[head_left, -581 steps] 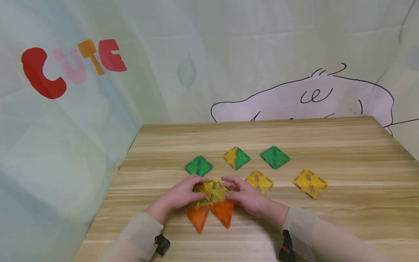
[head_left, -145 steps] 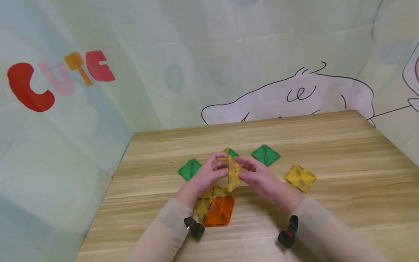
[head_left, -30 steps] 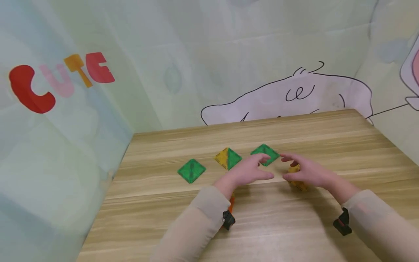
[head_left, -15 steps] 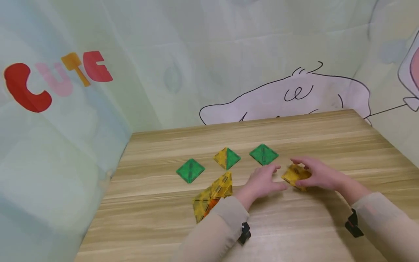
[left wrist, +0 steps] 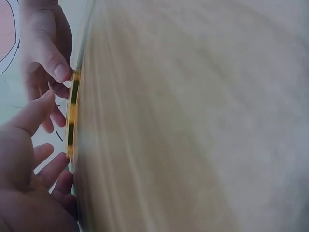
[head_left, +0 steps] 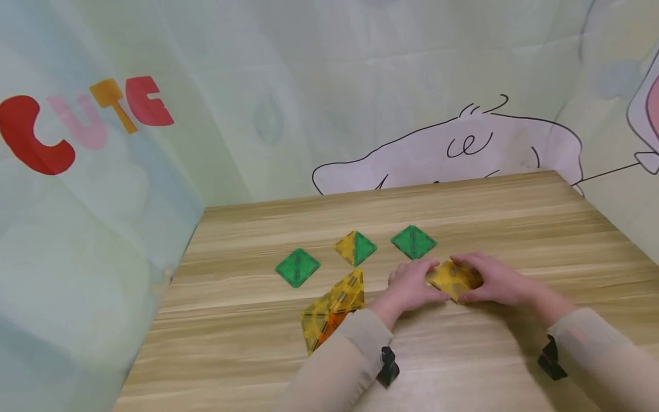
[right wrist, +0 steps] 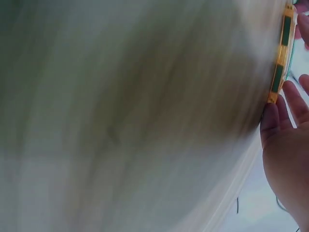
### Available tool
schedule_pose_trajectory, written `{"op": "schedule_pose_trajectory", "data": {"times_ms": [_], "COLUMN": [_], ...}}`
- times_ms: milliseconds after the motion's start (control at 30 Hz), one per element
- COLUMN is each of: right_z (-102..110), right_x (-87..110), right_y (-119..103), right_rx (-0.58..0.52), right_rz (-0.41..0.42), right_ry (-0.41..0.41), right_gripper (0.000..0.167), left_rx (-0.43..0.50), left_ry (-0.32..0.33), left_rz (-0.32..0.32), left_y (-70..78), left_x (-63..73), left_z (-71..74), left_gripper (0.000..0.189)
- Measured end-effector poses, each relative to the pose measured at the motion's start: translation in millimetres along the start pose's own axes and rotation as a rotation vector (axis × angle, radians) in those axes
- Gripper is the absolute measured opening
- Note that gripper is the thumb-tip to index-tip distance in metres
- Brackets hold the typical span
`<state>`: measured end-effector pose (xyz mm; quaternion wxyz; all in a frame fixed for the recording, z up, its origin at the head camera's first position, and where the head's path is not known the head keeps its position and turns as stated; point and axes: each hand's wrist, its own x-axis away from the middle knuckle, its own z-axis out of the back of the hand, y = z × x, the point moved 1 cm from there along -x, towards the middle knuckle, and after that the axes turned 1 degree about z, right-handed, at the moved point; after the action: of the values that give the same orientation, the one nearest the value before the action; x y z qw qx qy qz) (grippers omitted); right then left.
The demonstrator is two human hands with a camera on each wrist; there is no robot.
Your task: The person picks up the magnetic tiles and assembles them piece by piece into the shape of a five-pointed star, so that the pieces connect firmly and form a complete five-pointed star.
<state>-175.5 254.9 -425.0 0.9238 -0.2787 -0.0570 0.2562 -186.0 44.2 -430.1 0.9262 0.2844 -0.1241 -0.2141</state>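
In the head view, a diamond of yellow translucent magnetic tiles (head_left: 453, 281) lies low over the table between both hands. My right hand (head_left: 496, 280) holds it by its right side, index finger at the far edge and thumb at the near one. My left hand (head_left: 412, 287) reaches in from the left, fingers spread, fingertips right at the left edges. The left wrist view shows the diamond edge-on as a thin yellow strip (left wrist: 72, 113), with a left finger reaching over it. In the right wrist view, the right hand's fingertips (right wrist: 270, 116) meet the strip's lower end.
A raised yellow and orange tile build (head_left: 332, 306) stands beside the left forearm, partly hidden by the sleeve. Farther back lie a green diamond (head_left: 297, 267), a yellow-green diamond (head_left: 356, 248) and another green diamond (head_left: 413, 242). Fabric walls border the wooden table (head_left: 231, 366).
The hands worked on upright yellow tiles near the build earlier, then moved right. Over the last half second, the right hand has slid the yellow diamond slightly left, and the left fingertips have reached it.
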Motion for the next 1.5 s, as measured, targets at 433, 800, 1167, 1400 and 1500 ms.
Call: {"op": "schedule_pose_trajectory", "data": {"times_ms": [433,800,1167,1400,1500], "right_z": [-2,-8,-5,-8,-12], "right_x": [5.9,-5.6,-3.1,-5.5,-7.5], "right_y": [3,-4,-5,-3,-4], "right_rx": [0.029,0.009,-0.176,-0.421,-0.566], "right_rz": [-0.083,-0.063,-0.106,-0.156,-0.159], "right_ry": [-0.057,-0.073,-0.078,-0.032,-0.021], "right_gripper": [0.082,0.075,0.069,0.054,0.051], "left_rx": [-0.065,-0.217,-0.204,-0.125,-0.02], "left_ry": [-0.028,-0.024,-0.012,0.015,0.022], "left_rz": [0.0,0.06,0.043,0.037,0.033], "left_y": [-7.5,-6.2,-5.6,-8.6,-10.9], "left_x": [2.1,1.5,4.7,5.2,5.8], "left_z": [1.4,3.0,4.4,4.0,4.7], "left_gripper": [0.073,0.078,0.075,0.076,0.076]}}
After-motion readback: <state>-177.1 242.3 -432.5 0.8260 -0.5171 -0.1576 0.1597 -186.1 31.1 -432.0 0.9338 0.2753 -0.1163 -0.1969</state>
